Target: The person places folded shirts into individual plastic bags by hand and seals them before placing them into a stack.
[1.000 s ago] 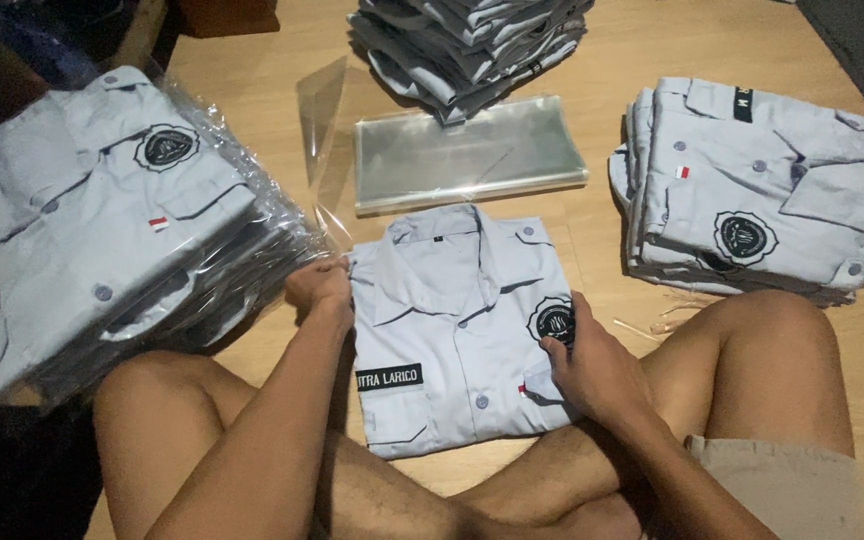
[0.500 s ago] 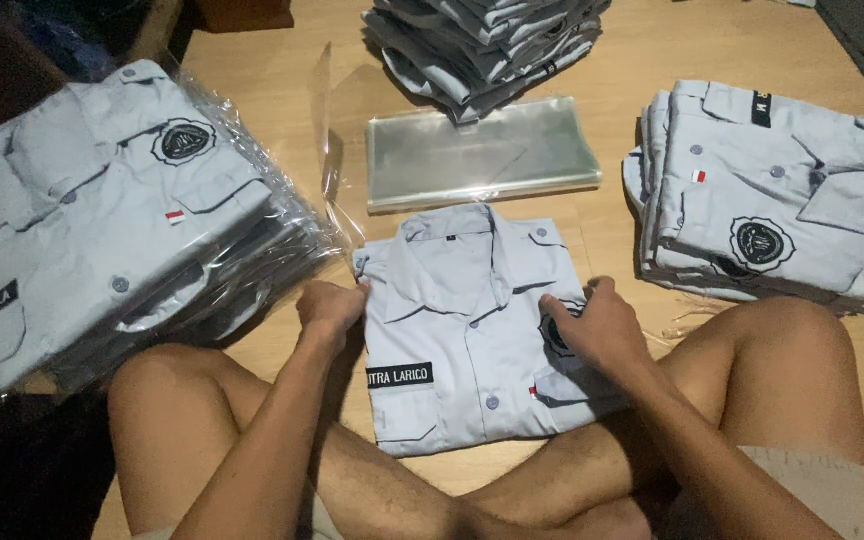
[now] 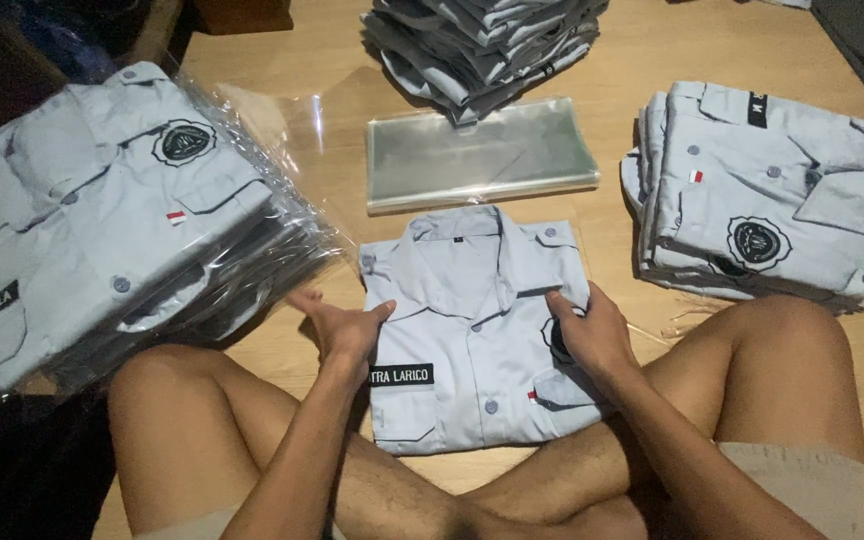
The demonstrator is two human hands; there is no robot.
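1. On the wooden floor point(image 3: 652, 60), spread out around one folded grey shirt point(image 3: 477, 330) lying face up between the bare knees.
2. Left of that shirt, leaning at a tilt: a tall stack of bagged shirts point(image 3: 102, 220), wrapped in clear plastic, the biggest pile in view.
3. Right of the shirt, just beside it: a lower stack of unbagged folded shirts point(image 3: 762, 190), round badge on top.
4. Beyond the shirt, at the far edge: a darker heap of shirts point(image 3: 482, 40), partly cut off.
5. Between that heap and the shirt, almost touching the collar: a flat pile of clear plastic bags point(image 3: 482, 155).
6. On the shirt's right side, over the chest badge: right hand point(image 3: 592, 335), fingers spread and pressed flat on the cloth, pinching nothing.
7. At the shirt's left edge: left hand point(image 3: 347, 325), open, fingers loosely spread, thumb touching the cloth by the shoulder.
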